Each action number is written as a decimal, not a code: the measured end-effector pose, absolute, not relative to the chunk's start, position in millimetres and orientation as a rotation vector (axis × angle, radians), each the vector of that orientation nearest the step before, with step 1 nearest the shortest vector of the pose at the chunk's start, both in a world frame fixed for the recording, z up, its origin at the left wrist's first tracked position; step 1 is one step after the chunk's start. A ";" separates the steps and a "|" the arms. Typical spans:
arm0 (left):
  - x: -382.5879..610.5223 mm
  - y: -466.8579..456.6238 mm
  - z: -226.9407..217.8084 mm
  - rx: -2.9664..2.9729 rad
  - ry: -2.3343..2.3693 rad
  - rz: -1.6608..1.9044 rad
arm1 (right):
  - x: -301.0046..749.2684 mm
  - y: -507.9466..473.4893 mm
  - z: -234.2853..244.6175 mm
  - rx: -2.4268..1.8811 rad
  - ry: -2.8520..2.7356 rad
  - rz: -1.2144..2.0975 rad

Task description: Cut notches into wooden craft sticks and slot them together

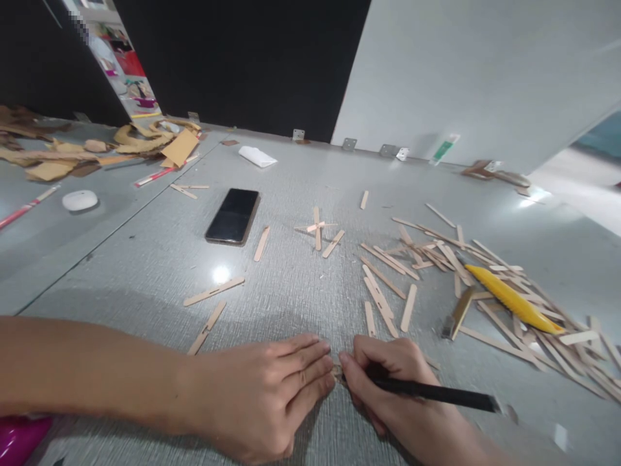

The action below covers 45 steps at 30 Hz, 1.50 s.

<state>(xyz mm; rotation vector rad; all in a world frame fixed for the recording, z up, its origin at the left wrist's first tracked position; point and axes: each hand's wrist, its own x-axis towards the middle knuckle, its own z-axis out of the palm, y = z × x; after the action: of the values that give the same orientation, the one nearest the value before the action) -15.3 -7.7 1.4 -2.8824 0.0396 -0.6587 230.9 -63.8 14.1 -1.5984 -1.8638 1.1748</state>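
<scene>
My left hand (276,388) lies flat on the grey table, its fingers stretched out side by side. At its fingertips a bit of a wooden craft stick (338,373) shows; the rest is hidden under my hands. My right hand (392,382) is closed around a slim black pen-shaped tool (436,392), whose tip meets the stick between both hands. The tip is too hidden to tell a pen from a knife. Just ahead lie slotted craft sticks (213,291) on the left and a small assembly of crossed sticks (317,228) in the middle.
A heap of craft sticks (514,323) spreads on the right, with a yellow-handled cutter (514,299) on it. A phone (233,217), a white earbud case (80,200) and torn cardboard (145,139) are to the left. Dark and white panels (466,77) stand along the back.
</scene>
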 end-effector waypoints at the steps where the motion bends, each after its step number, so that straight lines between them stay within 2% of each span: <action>1: -15.1 -7.5 1.6 -2.878 0.037 -0.664 | 231.1 -64.2 13.8 -1.597 -1.866 1.170; 12: -15.9 -6.7 -0.6 -2.895 0.048 -0.631 | 227.4 -61.9 19.2 -1.547 -1.699 1.284; 45: -15.4 -7.2 1.2 -2.875 0.044 -0.642 | 229.6 -63.6 15.8 -1.594 -1.808 1.180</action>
<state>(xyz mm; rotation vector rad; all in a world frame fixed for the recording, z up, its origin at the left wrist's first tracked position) -15.4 -7.2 1.2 -2.8749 0.0442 -0.6425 229.6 -63.6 15.8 -1.5937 -1.8077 1.1801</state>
